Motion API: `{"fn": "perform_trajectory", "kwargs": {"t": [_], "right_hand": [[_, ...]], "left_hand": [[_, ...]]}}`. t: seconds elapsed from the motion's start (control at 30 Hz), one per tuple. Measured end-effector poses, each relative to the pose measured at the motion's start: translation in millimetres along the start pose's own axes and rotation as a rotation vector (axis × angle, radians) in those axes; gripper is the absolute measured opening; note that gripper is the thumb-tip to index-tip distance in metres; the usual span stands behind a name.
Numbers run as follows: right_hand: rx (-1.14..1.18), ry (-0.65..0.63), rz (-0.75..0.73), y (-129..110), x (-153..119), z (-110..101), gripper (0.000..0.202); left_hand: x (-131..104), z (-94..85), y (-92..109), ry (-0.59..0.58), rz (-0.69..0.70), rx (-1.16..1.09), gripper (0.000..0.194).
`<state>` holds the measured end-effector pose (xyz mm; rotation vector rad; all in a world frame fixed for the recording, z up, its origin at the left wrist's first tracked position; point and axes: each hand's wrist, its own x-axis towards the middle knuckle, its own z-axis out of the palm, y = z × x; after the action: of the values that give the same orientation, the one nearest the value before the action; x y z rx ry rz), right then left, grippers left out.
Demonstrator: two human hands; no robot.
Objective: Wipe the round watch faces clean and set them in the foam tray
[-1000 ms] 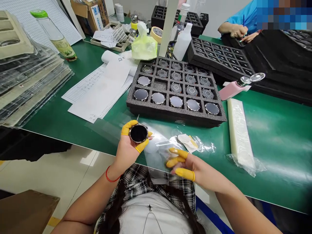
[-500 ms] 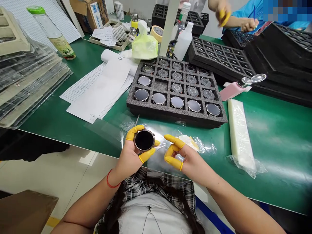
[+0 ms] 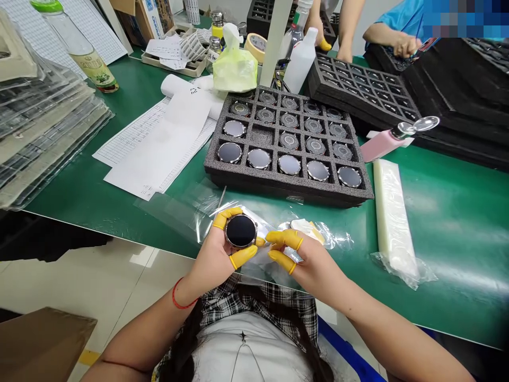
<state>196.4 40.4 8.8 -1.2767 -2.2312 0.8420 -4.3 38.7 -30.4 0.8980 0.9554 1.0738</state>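
Note:
My left hand point(image 3: 217, 252) is closed around a round watch case point(image 3: 240, 231), its black glass face turned up. Yellow finger cots cover the fingertips of both hands. Just right of the watch is my right hand point(image 3: 300, 254), thumb and index finger apart with nothing visible between them. Its index fingertip comes close to the left hand's fingertip; whether they touch I cannot tell. Beyond the hands lies a black foam tray point(image 3: 254, 178) of watch cases, some showing glass faces and others their backs. One compartment point(image 3: 262, 135) in it holds no watch.
Clear plastic film point(image 3: 175, 209) and a white and yellow pad point(image 3: 308, 229) lie near my hands. To the right are a white wrapped block point(image 3: 393, 217) and a pink bottle point(image 3: 382, 145). Papers point(image 3: 159, 138) and stacked plastic trays point(image 3: 43, 138) lie left. Co-workers' hands point(image 3: 406, 45) are at the back.
The watch in my left hand has shifted slightly right. My right hand's index finger has lowered toward the left fingertips. At the back, a co-worker's hand has moved left and down.

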Motion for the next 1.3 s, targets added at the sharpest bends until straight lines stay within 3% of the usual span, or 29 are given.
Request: {"fn": "perform_trajectory", "kwargs": {"t": [0.23,0.4,0.47,0.57,0.7,0.8,0.9,1.03,1.3], "right_hand": [[-0.152,0.021,-0.057,2,-1,1,0.010],[-0.329,0.078,-0.201,-1,-8,0,0.016],[-0.306,0.144,-0.226,-8,-14,-9,0.015],[-0.090,0.200,-0.210,-20,-20,-30,0.019],[0.228,0.280,-0.030,-20,-9,-39,0.011],[0.513,0.119,0.253,-8,7,-25,0.012],[0.772,0.023,0.449,3,19,-7,0.021],[0.920,0.036,0.524,6,22,4,0.023],[1.017,0.009,0.558,9,22,8,0.019]], "left_hand": [[0,3.5,2,-0.038,-0.095,-0.016,0.058],[4,2.3,3,0.003,-0.120,0.050,0.060],[7,0.6,3,0.048,-0.109,0.099,0.059],[10,-1.8,1,0.067,-0.106,0.148,0.060],[6,-0.2,-2,-0.118,-0.162,0.168,0.058],[4,3.4,-5,-0.255,-0.155,0.216,0.054],[4,4.7,-9,-0.288,-0.136,0.260,0.053],[6,2.6,-14,-0.284,-0.101,0.299,0.053],[6,1.1,-13,-0.314,-0.092,0.366,0.054]]}}
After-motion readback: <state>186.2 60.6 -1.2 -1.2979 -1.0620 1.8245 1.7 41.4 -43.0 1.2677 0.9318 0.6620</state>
